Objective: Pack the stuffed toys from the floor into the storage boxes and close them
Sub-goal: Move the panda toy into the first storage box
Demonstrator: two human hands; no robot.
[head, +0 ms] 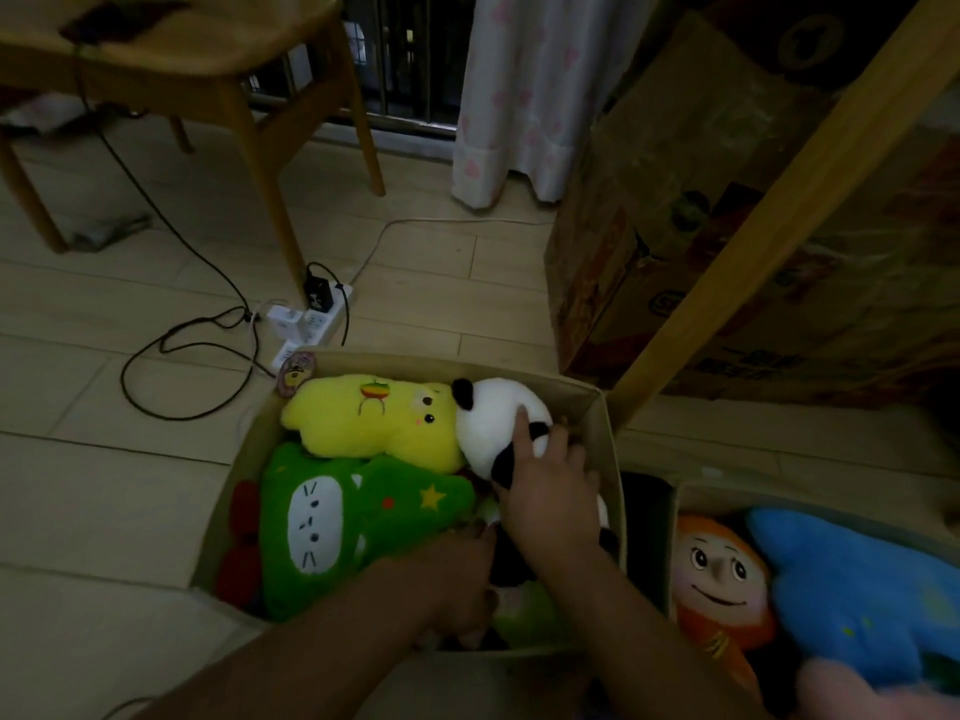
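Panda toy point(493, 423) lies high in the full storage box point(605, 433) under your right hand point(550, 491), grip spread flat; left hand point(462, 579) grip unclear, so lid may not close.

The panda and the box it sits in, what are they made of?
The panda looks like soft plush: fuzzy white and black pile, squashy under the right hand. The box looks like matte beige fabric over stiff board, or plain cardboard; the dim light leaves that open. Its thin walls stand straight.
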